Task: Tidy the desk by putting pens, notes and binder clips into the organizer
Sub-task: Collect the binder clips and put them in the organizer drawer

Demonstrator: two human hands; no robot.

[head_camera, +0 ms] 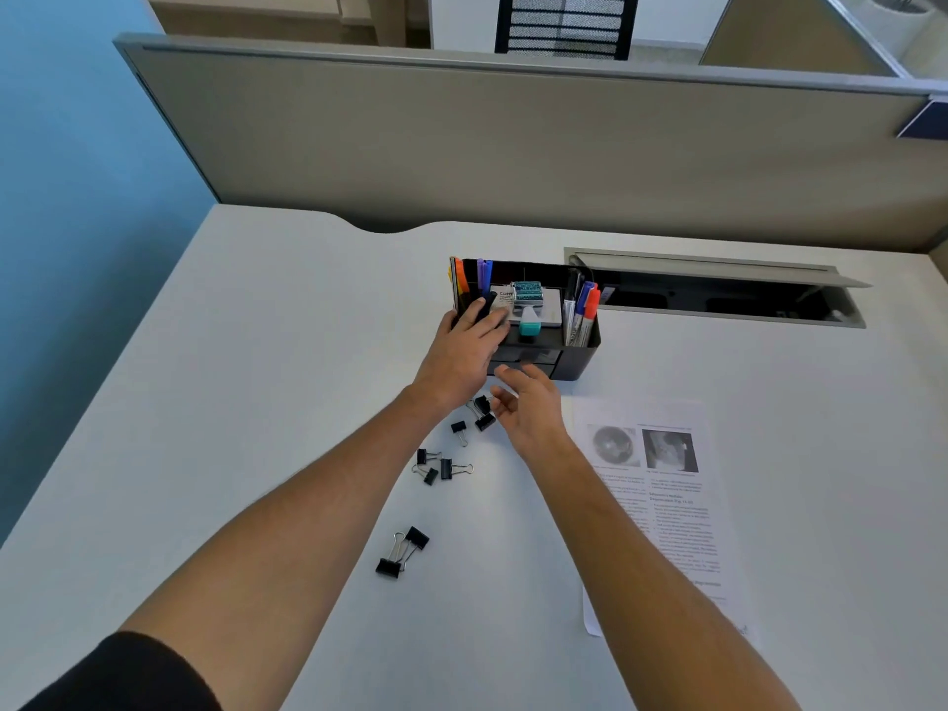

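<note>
My left hand [461, 359] rests on the black plastic organizer [577, 359], fingers straight; my right hand [531, 407] hovers loose and empty above glossy binder clips [446, 467] on the smooth white counter [267, 402].

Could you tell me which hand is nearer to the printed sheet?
Right. The right hand hovers beside the sheet's far left corner; the left hand rests on the organizer, farther left.
</note>
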